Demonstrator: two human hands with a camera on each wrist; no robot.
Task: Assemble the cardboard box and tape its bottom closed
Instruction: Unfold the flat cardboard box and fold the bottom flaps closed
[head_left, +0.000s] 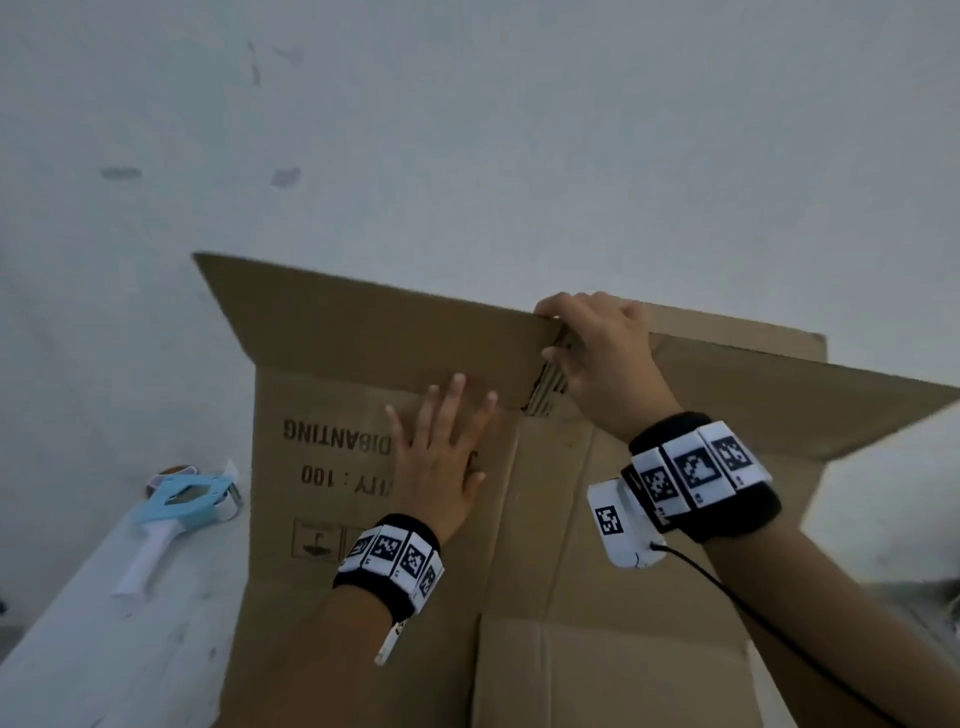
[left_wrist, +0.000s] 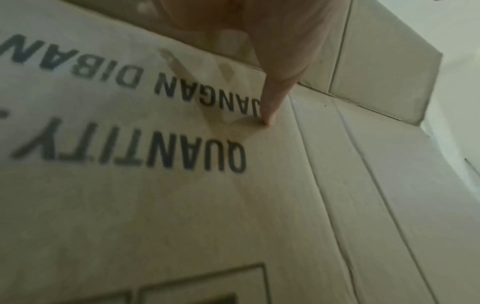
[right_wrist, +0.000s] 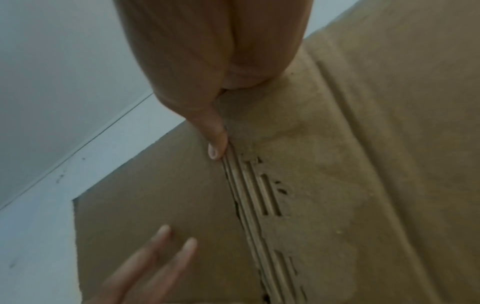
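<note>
Cardboard box (head_left: 519, 545), flattened or nearly so, lies printed side up on the white table (head_left: 78, 649) in the head view, its far flaps lifted. The left hand (head_left: 441, 467) presses flat on the printed panel, fingers straight and spread; the right hand (head_left: 597, 358) curls over the top edge where two flaps meet, gripping there. The tape dispenser (head_left: 182, 504) waits at the left, well apart from both hands — easy to knock off if the box swings open wide.

From the left wrist, one finger (left_wrist: 272, 98) touches the panel just beside the word QUANTITY; a light press like this may let the box slide (nothing else pins it).

From the right wrist, the thumb (right_wrist: 217, 144) sits against a torn edge with bare corrugation (right_wrist: 262, 197) — pulling hard here could rip the flap further.
</note>
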